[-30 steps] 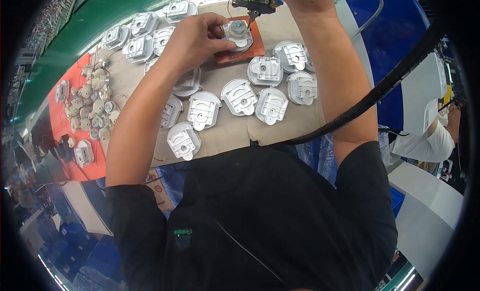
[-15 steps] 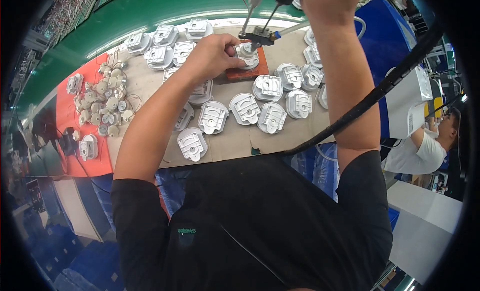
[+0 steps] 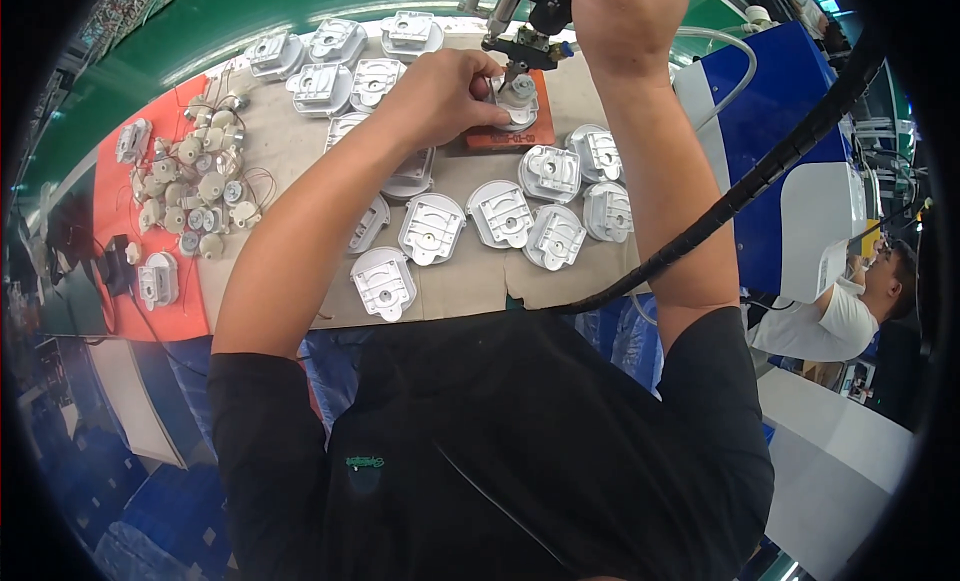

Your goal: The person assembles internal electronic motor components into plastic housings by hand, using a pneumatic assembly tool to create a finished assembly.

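My left hand (image 3: pixel 455 99) pinches the near edge of a white plastic housing (image 3: pixel 517 117) between thumb and fingers. The housing rests on an orange block (image 3: pixel 507 138), with a small pale round part (image 3: pixel 518 89) on top. Over it hangs a power screwdriver (image 3: pixel 528 51) with a metal nozzle and a dark clamp, its tip close to the round part. At the top edge, my right hand (image 3: pixel 632 26) is closed around the screwdriver's black upper body; its fingertips are largely hidden.
Several similar white housings (image 3: pixel 500 216) lie around on the brown-covered bench. Left, small cream motors with wires (image 3: pixel 195 176) are heaped on a red mat (image 3: pixel 185 316). A black spiral-wrapped cable (image 3: pixel 730 201) crosses my right forearm. A blue-and-white machine (image 3: pixel 765 161) and a co-worker (image 3: pixel 835 316) are at right.
My right hand has moved left and slightly down, nearer the housing, and more of the screwdriver's body shows. My left hand keeps its hold. The whole view has shifted a little.
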{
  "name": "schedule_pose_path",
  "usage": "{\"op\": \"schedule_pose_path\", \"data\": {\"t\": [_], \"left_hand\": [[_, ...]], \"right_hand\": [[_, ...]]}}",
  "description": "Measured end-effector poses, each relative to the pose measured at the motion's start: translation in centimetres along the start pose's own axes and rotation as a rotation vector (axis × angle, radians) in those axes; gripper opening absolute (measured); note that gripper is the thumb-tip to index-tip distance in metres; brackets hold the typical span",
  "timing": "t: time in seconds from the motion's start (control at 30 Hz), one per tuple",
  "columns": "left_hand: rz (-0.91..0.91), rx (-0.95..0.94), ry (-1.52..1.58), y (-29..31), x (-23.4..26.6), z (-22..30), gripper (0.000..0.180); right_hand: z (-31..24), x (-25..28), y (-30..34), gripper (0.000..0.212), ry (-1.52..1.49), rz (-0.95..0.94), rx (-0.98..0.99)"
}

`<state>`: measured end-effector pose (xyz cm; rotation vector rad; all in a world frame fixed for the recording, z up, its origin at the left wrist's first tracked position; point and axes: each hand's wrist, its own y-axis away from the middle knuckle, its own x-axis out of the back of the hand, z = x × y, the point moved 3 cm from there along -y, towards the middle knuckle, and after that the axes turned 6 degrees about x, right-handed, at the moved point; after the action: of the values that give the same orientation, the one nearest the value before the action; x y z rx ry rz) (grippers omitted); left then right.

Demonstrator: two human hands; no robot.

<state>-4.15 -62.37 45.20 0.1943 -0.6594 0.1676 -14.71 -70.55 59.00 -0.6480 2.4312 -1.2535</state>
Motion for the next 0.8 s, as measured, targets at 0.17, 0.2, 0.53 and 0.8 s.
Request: {"op": "schedule_pose_path", "data": {"t": [0.17,0.2,0.53,0.8], "left_hand": [[0.025,-0.045,0.013,-0.4,-0.2,-0.7,0.054],[0.037,-0.060,0.036,-0.5,-0.2,-0.8,0.054],[0.035,-0.065,0.041,0.3,0.0,0.3,0.051],[-0.048,-0.064,-0.098,0.4,0.6,1.9,0.046]], "right_hand": [[0.6,-0.1,-0.2,0.034,0.053,-0.052,0.125],[0.7,-0.3,0.3,0.034,-0.007,-0.032,0.010],[-5.3,1.3,-7.8,0.037,0.106,-0.065,0.130],[-8.1,2.4,-8.1,0.054,0.350,0.060,0.451]]}}
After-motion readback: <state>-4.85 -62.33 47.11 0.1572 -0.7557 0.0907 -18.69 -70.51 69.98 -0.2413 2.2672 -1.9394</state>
